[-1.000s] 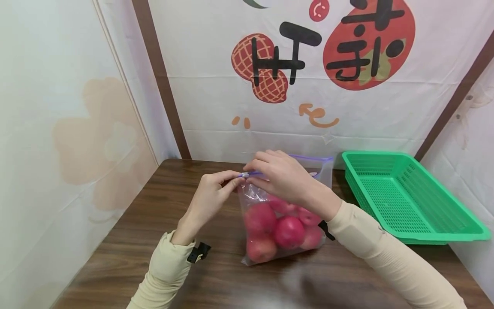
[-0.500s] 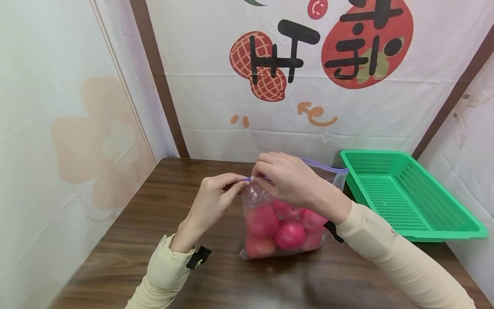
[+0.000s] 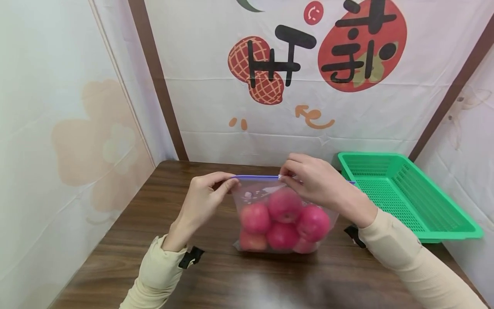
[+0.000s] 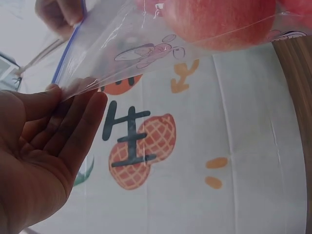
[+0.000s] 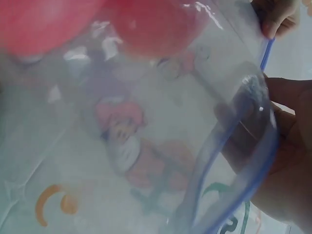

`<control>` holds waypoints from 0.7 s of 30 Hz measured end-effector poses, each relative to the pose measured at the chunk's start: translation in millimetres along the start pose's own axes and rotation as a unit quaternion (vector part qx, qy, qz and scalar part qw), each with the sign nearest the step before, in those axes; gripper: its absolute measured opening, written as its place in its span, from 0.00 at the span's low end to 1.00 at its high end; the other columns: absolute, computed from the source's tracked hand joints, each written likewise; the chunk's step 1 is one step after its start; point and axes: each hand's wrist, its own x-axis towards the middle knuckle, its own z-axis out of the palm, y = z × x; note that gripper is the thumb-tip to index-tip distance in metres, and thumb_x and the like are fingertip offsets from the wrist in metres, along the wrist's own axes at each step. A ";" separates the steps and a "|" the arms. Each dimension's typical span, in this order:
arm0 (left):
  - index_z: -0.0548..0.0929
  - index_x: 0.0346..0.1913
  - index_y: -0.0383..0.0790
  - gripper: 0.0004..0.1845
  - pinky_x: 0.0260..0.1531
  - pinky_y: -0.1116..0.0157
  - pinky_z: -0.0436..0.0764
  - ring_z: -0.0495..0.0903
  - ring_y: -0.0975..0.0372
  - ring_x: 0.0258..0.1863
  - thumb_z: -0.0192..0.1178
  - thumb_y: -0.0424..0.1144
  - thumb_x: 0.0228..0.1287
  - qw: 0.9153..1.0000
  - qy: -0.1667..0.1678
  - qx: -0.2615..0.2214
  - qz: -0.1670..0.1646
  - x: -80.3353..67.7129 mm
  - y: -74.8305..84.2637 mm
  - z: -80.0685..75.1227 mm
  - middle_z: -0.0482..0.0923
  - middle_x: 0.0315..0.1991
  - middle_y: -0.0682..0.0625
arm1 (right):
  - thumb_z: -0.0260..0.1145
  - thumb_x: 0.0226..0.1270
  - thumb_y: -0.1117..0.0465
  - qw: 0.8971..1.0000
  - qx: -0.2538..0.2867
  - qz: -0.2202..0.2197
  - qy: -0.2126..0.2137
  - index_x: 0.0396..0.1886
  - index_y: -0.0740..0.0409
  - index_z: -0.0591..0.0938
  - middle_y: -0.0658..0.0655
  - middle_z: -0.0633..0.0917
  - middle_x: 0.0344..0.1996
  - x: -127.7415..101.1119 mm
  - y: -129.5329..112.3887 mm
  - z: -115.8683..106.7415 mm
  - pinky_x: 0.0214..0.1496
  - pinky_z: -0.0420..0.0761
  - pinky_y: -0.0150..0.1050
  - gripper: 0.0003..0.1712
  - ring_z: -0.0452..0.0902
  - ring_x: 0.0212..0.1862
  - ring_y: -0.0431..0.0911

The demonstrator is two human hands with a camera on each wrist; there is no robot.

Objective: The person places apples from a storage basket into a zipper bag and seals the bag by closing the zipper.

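A clear zip bag (image 3: 251, 195) full of red apples (image 3: 283, 236) stands upright on the table, with a purple zip strip (image 3: 256, 177) along its top. My left hand (image 3: 202, 201) pinches the bag's upper left corner between thumb and fingers. Further right along the strip, my right hand (image 3: 316, 180) pinches the small white slider (image 3: 280, 177). In the right wrist view the zip strip (image 5: 243, 190) beyond the right hand still gapes apart. The left wrist view shows the left thumb and fingers on the bag's corner, below the strip (image 4: 68, 51).
A green plastic basket (image 3: 459, 206) stands at the right, close to the right forearm. The brown wooden table (image 3: 216, 283) ends at a printed white cloth wall (image 3: 216, 146) behind and a pale one (image 3: 69, 180) on the left.
My right hand has slid rightward along the strip with the slider, away from the left hand. The left hand has shifted slightly left, and the strip between them is now straight.
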 end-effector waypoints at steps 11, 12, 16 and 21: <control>0.89 0.39 0.41 0.04 0.27 0.75 0.75 0.82 0.70 0.28 0.66 0.35 0.64 1.000 0.007 0.014 -0.026 2.9 -10.9 -10.8 0.88 0.29 0.52 | 0.73 0.60 0.59 0.995 -0.018 0.092 -0.021 0.36 0.50 0.82 0.46 0.80 0.32 -29.6 30.9 -8.7 0.38 0.80 0.38 0.07 0.77 0.34 0.39; 0.89 0.39 0.41 0.04 0.28 0.75 0.76 0.82 0.71 0.28 0.65 0.35 0.64 0.999 0.007 0.014 -0.030 3.3 -11.9 -12.0 0.88 0.29 0.52 | 0.73 0.60 0.59 0.995 -0.019 0.096 -0.021 0.36 0.50 0.82 0.46 0.80 0.32 -31.8 34.0 -9.2 0.39 0.80 0.38 0.07 0.76 0.34 0.39; 0.89 0.39 0.40 0.05 0.28 0.75 0.76 0.82 0.71 0.27 0.66 0.36 0.64 0.999 0.011 0.026 -0.034 6.0 -16.3 -16.4 0.88 0.29 0.51 | 0.72 0.61 0.61 0.994 -0.018 0.106 -0.020 0.36 0.52 0.83 0.48 0.81 0.32 -39.9 46.3 -12.3 0.39 0.80 0.40 0.06 0.76 0.34 0.41; 0.89 0.40 0.41 0.06 0.26 0.75 0.74 0.81 0.74 0.27 0.65 0.37 0.64 0.998 0.018 0.047 -0.041 8.9 -23.5 -22.7 0.88 0.29 0.51 | 0.69 0.64 0.62 0.991 -0.022 0.130 -0.020 0.36 0.53 0.83 0.49 0.81 0.33 -49.6 61.1 -15.9 0.39 0.79 0.42 0.03 0.76 0.35 0.41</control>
